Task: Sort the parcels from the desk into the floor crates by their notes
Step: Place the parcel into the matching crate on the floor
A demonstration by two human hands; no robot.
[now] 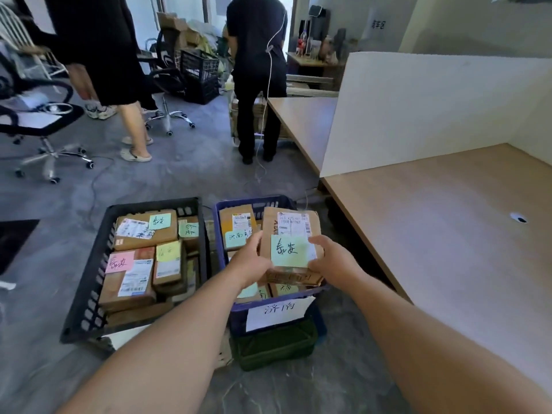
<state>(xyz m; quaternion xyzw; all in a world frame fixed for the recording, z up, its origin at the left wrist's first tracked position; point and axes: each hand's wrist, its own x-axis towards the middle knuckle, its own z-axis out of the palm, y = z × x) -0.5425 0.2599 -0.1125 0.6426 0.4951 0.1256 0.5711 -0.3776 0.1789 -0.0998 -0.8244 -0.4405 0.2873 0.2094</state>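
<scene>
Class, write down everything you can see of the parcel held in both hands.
The parcel is a flat brown cardboard mailer, creased at its lower edge. A white printed shipping label sits near its top, a pale green sticky note with handwritten characters below. The left hand and right hand grip its sides, above the blue crate.

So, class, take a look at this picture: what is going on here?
A person is sorting parcels. Their left hand and right hand grip a cardboard parcel with a green note reading 泰安, held above the blue crate, whose paper sign reads 济南. The black crate beside it already holds parcels, one with a pink note that seems to match.
</scene>
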